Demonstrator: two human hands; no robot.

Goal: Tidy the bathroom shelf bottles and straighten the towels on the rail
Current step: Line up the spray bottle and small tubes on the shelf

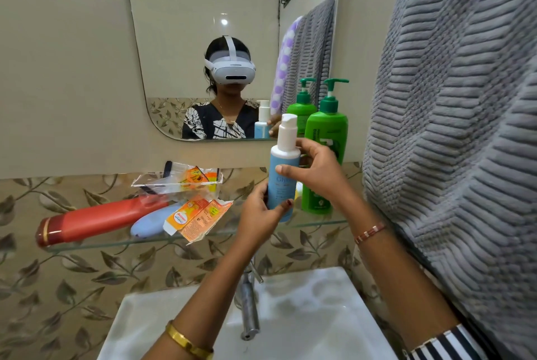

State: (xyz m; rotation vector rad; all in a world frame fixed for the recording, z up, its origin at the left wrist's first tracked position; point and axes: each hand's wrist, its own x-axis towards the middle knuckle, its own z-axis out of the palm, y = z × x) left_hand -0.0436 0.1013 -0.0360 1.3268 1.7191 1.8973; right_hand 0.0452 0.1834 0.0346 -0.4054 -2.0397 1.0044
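Observation:
Both hands hold a pale blue bottle with a white cap (283, 167) upright above the right part of the glass shelf (145, 239). My left hand (260, 211) grips its lower body from the left. My right hand (315, 169) curls round its middle from the right. Just behind it a green pump bottle (327, 138) stands upright on the shelf. On the shelf's left lie a red bottle (98, 221) and a light blue bottle (152, 220), both on their sides. A grey ribbed towel (453, 115) hangs at the right.
Orange cartons (197, 217) and a clear plastic packet (177, 179) lie among the shelf's bottles. A mirror (203, 40) hangs above the shelf. Below are a white sink (313, 316) and a metal tap (250, 307).

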